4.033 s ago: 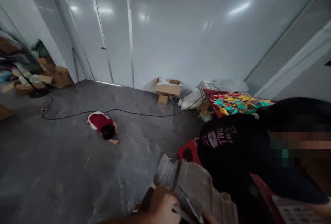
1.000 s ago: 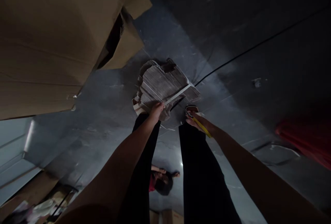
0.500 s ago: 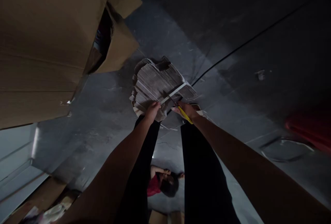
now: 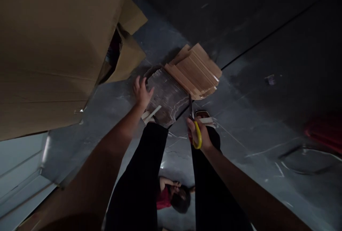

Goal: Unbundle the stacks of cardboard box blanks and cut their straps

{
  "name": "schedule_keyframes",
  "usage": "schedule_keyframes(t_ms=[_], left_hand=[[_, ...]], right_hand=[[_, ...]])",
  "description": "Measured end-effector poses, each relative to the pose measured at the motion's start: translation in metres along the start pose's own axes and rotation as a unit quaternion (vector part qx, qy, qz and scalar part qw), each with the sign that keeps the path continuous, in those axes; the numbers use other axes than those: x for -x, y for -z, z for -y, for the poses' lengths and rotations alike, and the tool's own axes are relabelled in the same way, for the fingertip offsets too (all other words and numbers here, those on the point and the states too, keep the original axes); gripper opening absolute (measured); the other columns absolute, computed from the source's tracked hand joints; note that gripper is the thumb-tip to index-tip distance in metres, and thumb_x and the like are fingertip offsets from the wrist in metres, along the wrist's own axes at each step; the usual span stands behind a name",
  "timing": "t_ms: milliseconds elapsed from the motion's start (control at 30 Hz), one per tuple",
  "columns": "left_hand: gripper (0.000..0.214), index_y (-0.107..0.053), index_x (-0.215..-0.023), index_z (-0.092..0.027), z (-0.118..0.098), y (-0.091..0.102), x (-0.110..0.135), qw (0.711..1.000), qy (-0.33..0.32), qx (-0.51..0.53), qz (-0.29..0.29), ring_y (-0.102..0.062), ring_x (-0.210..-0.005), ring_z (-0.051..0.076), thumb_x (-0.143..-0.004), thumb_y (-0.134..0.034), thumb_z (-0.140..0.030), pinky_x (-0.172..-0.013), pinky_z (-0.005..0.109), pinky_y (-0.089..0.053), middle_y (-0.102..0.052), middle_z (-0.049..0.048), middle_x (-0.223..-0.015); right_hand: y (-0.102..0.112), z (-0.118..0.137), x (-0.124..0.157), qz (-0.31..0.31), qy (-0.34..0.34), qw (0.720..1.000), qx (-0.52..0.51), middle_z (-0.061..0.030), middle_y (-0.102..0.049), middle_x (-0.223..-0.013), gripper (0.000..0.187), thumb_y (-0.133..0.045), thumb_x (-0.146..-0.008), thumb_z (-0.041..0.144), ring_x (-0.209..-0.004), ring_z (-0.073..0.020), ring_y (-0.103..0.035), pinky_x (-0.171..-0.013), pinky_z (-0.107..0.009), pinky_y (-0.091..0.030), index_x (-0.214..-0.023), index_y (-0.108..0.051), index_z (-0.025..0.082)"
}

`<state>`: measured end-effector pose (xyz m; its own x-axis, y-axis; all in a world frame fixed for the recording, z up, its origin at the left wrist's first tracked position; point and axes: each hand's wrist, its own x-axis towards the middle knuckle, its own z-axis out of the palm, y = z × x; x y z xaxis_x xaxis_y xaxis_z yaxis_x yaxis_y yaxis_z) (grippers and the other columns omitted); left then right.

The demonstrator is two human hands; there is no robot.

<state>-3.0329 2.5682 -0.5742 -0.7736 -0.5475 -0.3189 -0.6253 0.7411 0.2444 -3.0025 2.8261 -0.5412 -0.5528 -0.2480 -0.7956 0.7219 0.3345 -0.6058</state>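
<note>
A bundle of flat cardboard pieces lies on the floor in front of my feet. Its far part is a brown fanned stack (image 4: 197, 69); the nearer part is a greyish stack (image 4: 167, 94) with ragged edges. My left hand (image 4: 143, 93) is at the left edge of the greyish stack, open with fingers spread. A pair of scissors (image 4: 198, 135) with yellow handles is gripped in my right hand (image 4: 203, 136). The dark blades point away from me, close to the near edge of the brown stack. A pale strip (image 4: 155, 111) sticks out near my left foot.
A large cardboard box (image 4: 53, 53) with open flaps stands at the left. A black cable (image 4: 256, 42) crosses the floor. A person in a red top (image 4: 163, 199) is visible between my legs. Something red (image 4: 324, 133) lies at the far right.
The pale strap across the bundle is no longer there, and the brown pieces have spread away to the upper right. My left hand has opened and moved left; the scissors have drawn back, turned upward.
</note>
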Motion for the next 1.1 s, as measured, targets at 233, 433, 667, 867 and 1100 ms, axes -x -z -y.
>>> schedule_keyframes(t_ms=[233, 433, 667, 867, 1100], left_hand=[[0.066, -0.043, -0.128, -0.017, -0.066, -0.021, -0.061, 0.856, -0.43, -0.184, 0.221, -0.018, -0.134, 0.03, -0.07, -0.069, -0.034, -0.107, 0.047, -0.015, -0.031, 0.0132, -0.142], [0.041, -0.06, -0.106, -0.014, -0.1, -0.021, -0.072, 0.747, -0.46, -0.354, 0.323, -0.049, -0.109, 0.03, -0.072, -0.066, -0.036, -0.096, 0.046, -0.029, -0.059, 0.0125, -0.11], [0.044, -0.05, -0.117, -0.009, -0.126, -0.021, -0.078, 0.73, -0.496, -0.391, 0.261, -0.048, -0.105, 0.029, -0.077, -0.059, -0.026, -0.091, 0.042, -0.032, -0.056, 0.0148, -0.112], [0.086, -0.026, -0.136, -0.011, -0.126, -0.032, -0.087, 0.683, -0.527, -0.41, 0.296, -0.039, -0.112, 0.033, -0.064, -0.07, -0.029, -0.094, 0.044, -0.028, -0.043, 0.0159, -0.126], [0.083, -0.023, -0.138, -0.013, -0.105, -0.041, -0.071, 0.71, -0.502, -0.405, 0.283, -0.04, -0.112, 0.033, -0.067, -0.065, -0.019, -0.092, 0.044, -0.027, -0.044, 0.0176, -0.126]], right_hand=[[-0.006, 0.004, 0.039, -0.079, -0.05, 0.99, -0.109, 0.0053, -0.039, -0.046, 0.048, -0.051, -0.074, 0.064, -0.035, -0.0083, -0.034, -0.03, -0.02, -0.028, -0.081, -0.047, 0.017], [-0.003, -0.004, 0.033, -0.098, -0.054, 0.982, -0.154, 0.0051, -0.04, -0.047, 0.048, -0.055, -0.07, 0.065, -0.037, -0.0071, -0.034, -0.031, -0.018, -0.028, -0.074, -0.044, 0.018], [0.006, -0.018, 0.033, -0.091, -0.073, 0.974, -0.192, 0.0062, -0.041, -0.048, 0.052, -0.057, -0.07, 0.063, -0.035, -0.0068, -0.035, -0.03, -0.018, -0.028, -0.088, -0.049, 0.015], [0.014, -0.019, 0.03, -0.077, -0.093, 0.971, -0.204, 0.007, -0.041, -0.049, 0.059, -0.059, -0.067, 0.064, -0.035, -0.0068, -0.035, -0.03, -0.017, -0.028, -0.098, -0.05, 0.014], [0.02, -0.015, 0.028, -0.089, -0.09, 0.969, -0.211, 0.0063, -0.039, -0.05, 0.054, -0.058, -0.069, 0.063, -0.037, -0.0064, -0.035, -0.031, -0.017, -0.029, -0.092, -0.05, 0.014]])
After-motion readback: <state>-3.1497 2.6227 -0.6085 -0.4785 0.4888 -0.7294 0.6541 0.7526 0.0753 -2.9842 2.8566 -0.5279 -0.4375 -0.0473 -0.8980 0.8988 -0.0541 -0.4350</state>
